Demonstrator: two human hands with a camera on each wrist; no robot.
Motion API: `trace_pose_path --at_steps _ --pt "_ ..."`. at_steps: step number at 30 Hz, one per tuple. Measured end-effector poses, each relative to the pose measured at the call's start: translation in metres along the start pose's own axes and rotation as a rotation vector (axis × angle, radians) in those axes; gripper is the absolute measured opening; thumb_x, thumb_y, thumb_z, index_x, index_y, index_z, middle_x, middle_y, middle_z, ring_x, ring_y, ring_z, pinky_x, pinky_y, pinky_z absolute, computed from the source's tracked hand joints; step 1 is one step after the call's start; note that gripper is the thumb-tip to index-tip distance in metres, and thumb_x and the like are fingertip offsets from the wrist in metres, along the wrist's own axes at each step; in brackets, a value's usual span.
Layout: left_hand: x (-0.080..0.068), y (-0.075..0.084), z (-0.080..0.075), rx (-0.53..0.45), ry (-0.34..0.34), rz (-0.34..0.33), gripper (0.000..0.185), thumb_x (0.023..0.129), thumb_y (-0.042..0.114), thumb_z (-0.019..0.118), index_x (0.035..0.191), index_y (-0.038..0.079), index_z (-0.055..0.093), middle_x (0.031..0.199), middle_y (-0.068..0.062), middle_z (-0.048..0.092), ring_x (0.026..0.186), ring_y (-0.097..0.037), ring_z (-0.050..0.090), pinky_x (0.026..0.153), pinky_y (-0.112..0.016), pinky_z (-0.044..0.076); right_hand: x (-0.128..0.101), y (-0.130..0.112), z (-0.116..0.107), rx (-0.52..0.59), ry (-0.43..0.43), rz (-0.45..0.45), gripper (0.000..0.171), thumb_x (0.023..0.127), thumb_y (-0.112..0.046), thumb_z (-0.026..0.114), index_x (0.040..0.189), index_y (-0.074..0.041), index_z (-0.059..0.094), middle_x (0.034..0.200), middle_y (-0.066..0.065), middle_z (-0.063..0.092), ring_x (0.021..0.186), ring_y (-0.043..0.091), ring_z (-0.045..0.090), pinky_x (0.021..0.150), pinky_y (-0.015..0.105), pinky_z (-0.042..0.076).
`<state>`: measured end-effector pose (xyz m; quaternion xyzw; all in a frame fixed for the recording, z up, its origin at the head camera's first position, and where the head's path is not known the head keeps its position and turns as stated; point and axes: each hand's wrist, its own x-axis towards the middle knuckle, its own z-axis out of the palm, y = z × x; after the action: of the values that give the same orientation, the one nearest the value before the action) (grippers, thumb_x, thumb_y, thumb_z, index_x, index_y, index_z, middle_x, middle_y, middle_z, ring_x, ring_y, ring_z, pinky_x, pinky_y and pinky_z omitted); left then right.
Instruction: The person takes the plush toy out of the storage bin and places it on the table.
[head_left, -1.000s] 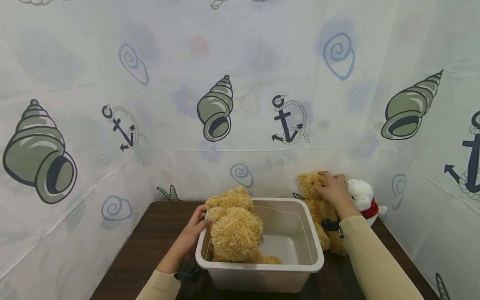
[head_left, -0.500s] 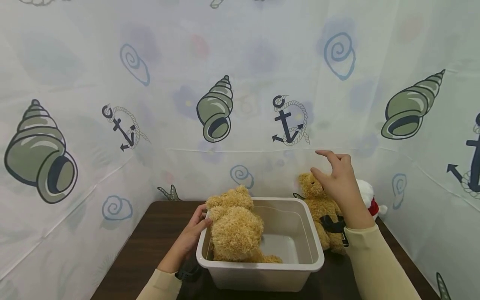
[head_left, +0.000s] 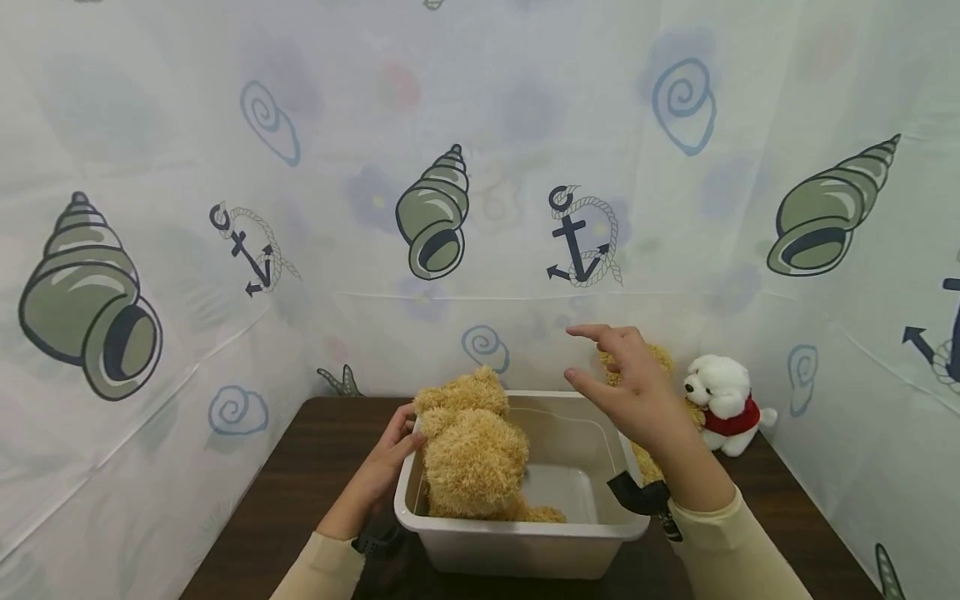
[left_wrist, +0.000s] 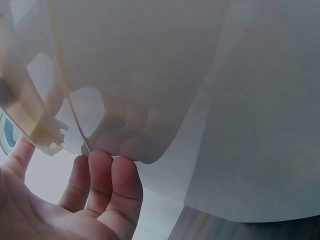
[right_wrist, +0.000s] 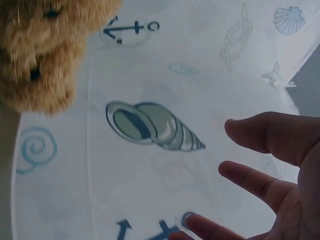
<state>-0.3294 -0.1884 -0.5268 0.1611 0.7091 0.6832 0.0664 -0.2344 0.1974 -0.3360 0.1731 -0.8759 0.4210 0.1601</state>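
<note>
Right hand (head_left: pixel 633 392) has let go of the far teddy bear (head_left: pixel 658 360), now hovers open, empty, over the bin (head_left: pixel 525 546). Left hand (head_left: pixel 386 467) steadies the bin's left wall, fingers flat.

No readable text

No words, brands or numbers can be read in any view; only printed pictures of shells, anchors and spirals are seen on the curtain (head_left: pixel 480 167) across the upper frame.
</note>
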Motion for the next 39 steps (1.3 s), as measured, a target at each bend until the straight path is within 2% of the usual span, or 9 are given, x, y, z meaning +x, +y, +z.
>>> trace_pose_path --at_steps 7,13,17,21,23,25,28,33,39 --pt "0.0 0.002 0.0 0.022 -0.002 -0.007 0.049 0.112 0.024 0.055 0.157 0.028 0.038 0.139 -0.02 0.042 0.122 -0.035 0.058 0.095 -0.052 0.059 -0.003 -0.002 0.026 0.175 -0.205 -0.048 0.053 0.104 -0.033 0.075 0.154 -0.034 0.056 0.154 0.009 0.048 0.146 0.037 0.048 0.117 0.065 0.042" --pt "0.0 0.002 0.0 0.014 -0.004 -0.006 0.049 0.112 0.024 0.057 0.157 0.027 0.038 0.14 -0.021 0.042 0.123 -0.035 0.057 0.097 -0.052 0.058 -0.009 -0.01 0.048 0.312 -0.341 0.006 0.059 0.101 -0.034 0.079 0.154 -0.041 0.054 0.162 0.005 0.047 0.151 0.035 0.045 0.12 0.064 0.04" --pt "0.0 0.001 -0.002 0.028 -0.002 0.0 0.05 0.112 0.026 0.056 0.159 0.027 0.037 0.14 -0.022 0.042 0.122 -0.034 0.058 0.096 -0.052 0.058 -0.014 -0.02 0.063 0.352 -0.399 0.059 0.068 0.098 -0.036 0.083 0.156 -0.045 0.049 0.167 0.007 0.039 0.156 0.035 0.039 0.121 0.068 0.038" --pt "0.0 0.0 -0.002 0.036 0.0 -0.005 0.05 0.112 0.026 0.056 0.159 0.027 0.037 0.139 -0.023 0.042 0.121 -0.034 0.058 0.095 -0.052 0.059 -0.02 -0.025 0.08 0.313 -0.402 0.061 0.077 0.093 -0.039 0.088 0.155 -0.054 0.046 0.162 0.005 0.037 0.15 0.033 0.041 0.114 0.064 0.045" --pt "0.0 0.0 -0.002 0.032 -0.003 -0.008 0.05 0.112 0.026 0.056 0.159 0.026 0.037 0.139 -0.023 0.042 0.121 -0.034 0.058 0.095 -0.052 0.059 -0.023 -0.026 0.088 0.279 -0.391 0.048 0.079 0.091 -0.041 0.09 0.154 -0.057 0.045 0.154 0.005 0.04 0.14 0.03 0.046 0.108 0.059 0.048" --pt "0.0 0.0 -0.002 0.03 -0.004 -0.008 0.05 0.112 0.026 0.056 0.159 0.026 0.036 0.139 -0.022 0.042 0.121 -0.034 0.058 0.095 -0.052 0.059 -0.026 -0.027 0.095 0.248 -0.385 0.039 0.082 0.09 -0.042 0.091 0.155 -0.059 0.043 0.147 0.007 0.042 0.125 0.027 0.049 0.101 0.053 0.048" --pt "-0.001 0.0 -0.001 0.026 -0.001 -0.01 0.051 0.112 0.026 0.056 0.159 0.026 0.037 0.139 -0.022 0.042 0.122 -0.034 0.058 0.096 -0.053 0.059 -0.031 -0.027 0.104 0.227 -0.382 0.027 0.086 0.088 -0.043 0.092 0.158 -0.054 0.043 0.144 0.006 0.043 0.119 0.024 0.049 0.099 0.051 0.047" --pt "-0.002 -0.002 0.0 0.02 0.006 -0.014 0.051 0.112 0.026 0.057 0.159 0.027 0.037 0.138 -0.021 0.043 0.122 -0.033 0.059 0.097 -0.053 0.06 -0.037 -0.026 0.116 0.173 -0.361 -0.014 0.096 0.082 -0.044 0.096 0.164 -0.038 0.045 0.151 0.006 0.042 0.137 0.024 0.048 0.113 0.057 0.046" --pt "0.0 -0.002 0.001 0.016 0.009 -0.005 0.051 0.112 0.025 0.057 0.159 0.025 0.037 0.137 -0.021 0.043 0.12 -0.032 0.059 0.096 -0.051 0.059 -0.038 -0.024 0.121 0.118 -0.329 -0.044 0.11 0.074 -0.019 0.1 0.167 -0.028 0.041 0.152 0.014 0.045 0.139 0.031 0.051 0.112 0.059 0.049"
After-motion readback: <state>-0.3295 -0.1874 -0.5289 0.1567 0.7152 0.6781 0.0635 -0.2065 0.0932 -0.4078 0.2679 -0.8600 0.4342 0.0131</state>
